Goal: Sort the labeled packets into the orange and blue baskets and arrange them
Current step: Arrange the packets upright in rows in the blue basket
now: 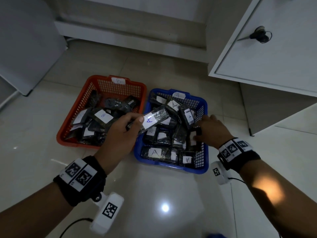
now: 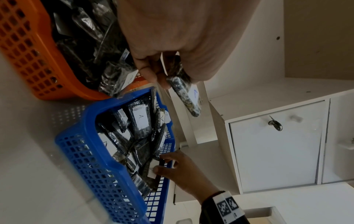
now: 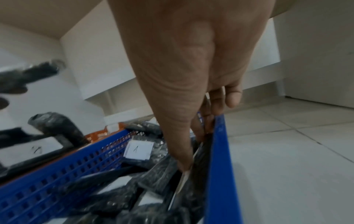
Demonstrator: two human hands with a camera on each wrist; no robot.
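Both wrists hover over nearly sorted baskets: left hand (image 1: 120,134) pinches an A packet (image 1: 152,120) above the blue basket (image 1: 171,167), right hand (image 1: 212,129) grips another inside, arranging remains.

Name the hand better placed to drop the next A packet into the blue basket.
Left. The left hand already holds an A packet over the blue basket; the right hand is down among its packets.
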